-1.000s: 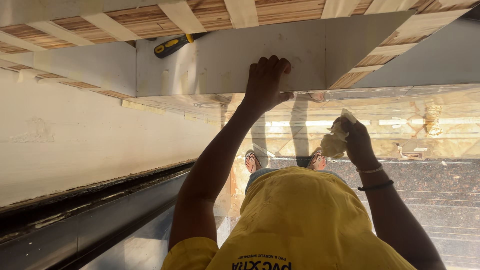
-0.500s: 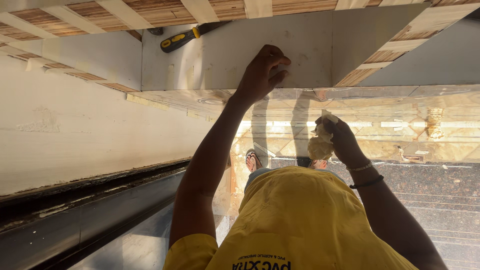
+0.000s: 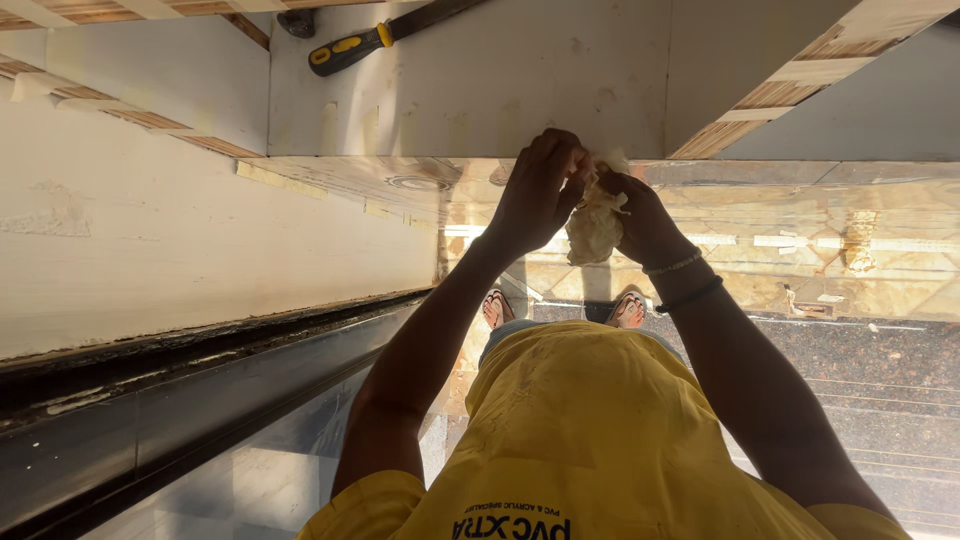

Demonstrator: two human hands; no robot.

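Two hands (image 3: 585,195) on crumpled pale cloth (image 3: 594,228)

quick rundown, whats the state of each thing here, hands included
left hand: fingers curled, on the rag and panel edge
right hand: gripping the rag
rag: crumpled, held between both hands
panel: flat, smudged
tool: lying untouched on the panel

Count, head view: two hands, left hand (image 3: 535,190) and right hand (image 3: 640,215), meeting on one crumpled cloth (image 3: 595,225). One yellow-and-black handled tool (image 3: 375,40) on one white panel (image 3: 500,80). Two sandalled feet (image 3: 560,308); two wristbands (image 3: 682,280) on the right wrist.
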